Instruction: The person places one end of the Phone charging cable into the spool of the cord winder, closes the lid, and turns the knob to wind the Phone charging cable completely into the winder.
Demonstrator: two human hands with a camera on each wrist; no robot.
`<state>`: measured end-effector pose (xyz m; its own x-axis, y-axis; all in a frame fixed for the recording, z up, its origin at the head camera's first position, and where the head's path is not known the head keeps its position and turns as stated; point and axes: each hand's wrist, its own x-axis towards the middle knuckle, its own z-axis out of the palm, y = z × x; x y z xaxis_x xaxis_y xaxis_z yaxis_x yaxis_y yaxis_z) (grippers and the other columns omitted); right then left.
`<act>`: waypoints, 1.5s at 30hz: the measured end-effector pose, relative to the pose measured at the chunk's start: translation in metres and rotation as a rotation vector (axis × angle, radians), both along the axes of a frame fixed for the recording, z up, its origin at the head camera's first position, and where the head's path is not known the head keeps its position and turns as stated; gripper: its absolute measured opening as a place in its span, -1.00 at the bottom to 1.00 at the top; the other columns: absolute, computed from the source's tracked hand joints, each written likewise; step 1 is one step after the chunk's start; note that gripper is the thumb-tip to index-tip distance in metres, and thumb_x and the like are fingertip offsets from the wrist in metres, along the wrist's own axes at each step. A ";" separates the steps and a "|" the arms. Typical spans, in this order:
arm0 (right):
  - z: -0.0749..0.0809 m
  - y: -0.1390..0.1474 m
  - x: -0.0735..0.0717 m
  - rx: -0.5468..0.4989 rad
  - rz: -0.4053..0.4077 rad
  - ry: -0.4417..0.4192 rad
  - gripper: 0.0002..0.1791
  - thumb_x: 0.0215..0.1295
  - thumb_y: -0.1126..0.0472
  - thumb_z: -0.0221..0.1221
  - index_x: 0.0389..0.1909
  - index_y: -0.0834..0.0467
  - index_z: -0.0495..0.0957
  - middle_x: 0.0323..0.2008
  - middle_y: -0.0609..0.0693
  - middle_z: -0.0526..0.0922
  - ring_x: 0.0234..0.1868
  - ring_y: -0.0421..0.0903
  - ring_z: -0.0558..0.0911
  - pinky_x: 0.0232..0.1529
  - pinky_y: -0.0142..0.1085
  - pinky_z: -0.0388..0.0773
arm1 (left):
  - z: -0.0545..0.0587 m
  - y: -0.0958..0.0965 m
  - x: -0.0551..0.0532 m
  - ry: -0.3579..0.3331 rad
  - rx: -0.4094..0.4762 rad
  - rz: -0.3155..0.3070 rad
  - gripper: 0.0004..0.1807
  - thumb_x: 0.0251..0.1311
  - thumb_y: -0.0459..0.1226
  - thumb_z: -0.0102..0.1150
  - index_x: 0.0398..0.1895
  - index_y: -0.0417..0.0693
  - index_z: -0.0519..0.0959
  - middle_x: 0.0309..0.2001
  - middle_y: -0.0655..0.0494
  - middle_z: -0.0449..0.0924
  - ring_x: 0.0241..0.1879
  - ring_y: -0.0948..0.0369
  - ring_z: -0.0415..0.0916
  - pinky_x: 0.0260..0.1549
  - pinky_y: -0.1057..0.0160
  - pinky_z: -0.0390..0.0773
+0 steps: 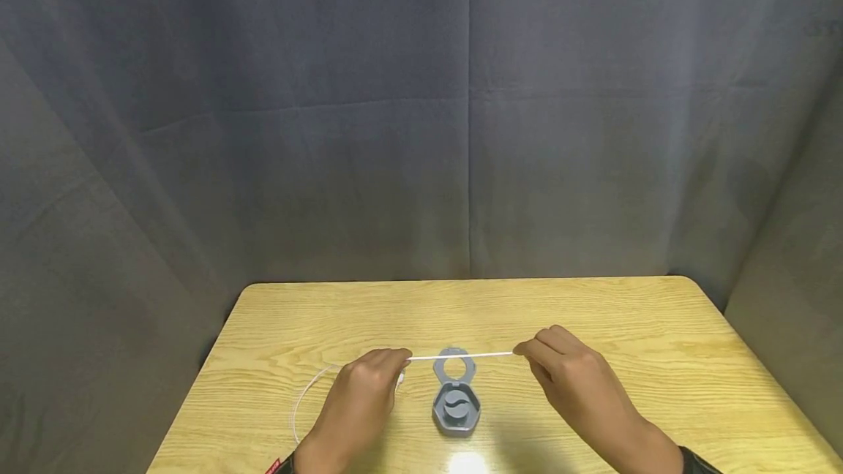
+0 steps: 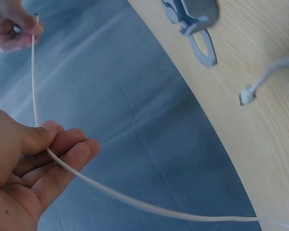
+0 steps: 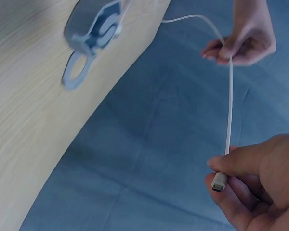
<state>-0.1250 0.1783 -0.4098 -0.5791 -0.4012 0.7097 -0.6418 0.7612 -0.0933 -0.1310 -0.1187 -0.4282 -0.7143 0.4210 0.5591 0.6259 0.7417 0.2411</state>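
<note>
A white charging cable is stretched nearly straight between my two hands, above the table. My left hand pinches it between thumb and fingers partway along, and the rest curves away toward the tabletop. My right hand grips the cable's end, where a small metal-tipped plug sticks out past the thumb and forefinger. The other plug lies on the wood. Between and below my hands sits a grey hexagonal cable case, its ring-shaped lid flipped back and a round core with a curved slot inside.
The wooden table has rounded far corners. Behind it and along both sides hangs a dark grey curtain. A loop of the cable rests on the table left of my left hand.
</note>
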 end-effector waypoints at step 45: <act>-0.001 0.153 -0.005 -0.086 -0.302 -0.014 -0.46 -0.26 0.70 0.43 -0.39 0.01 0.66 -0.42 -0.17 0.65 -0.29 -0.60 0.34 -0.37 -0.67 0.38 | 0.012 -0.103 -0.001 0.177 0.037 0.286 -0.74 0.03 -0.62 0.40 -0.19 -0.30 0.70 -0.30 -0.14 0.79 -0.31 -0.06 0.78 -0.39 0.11 0.78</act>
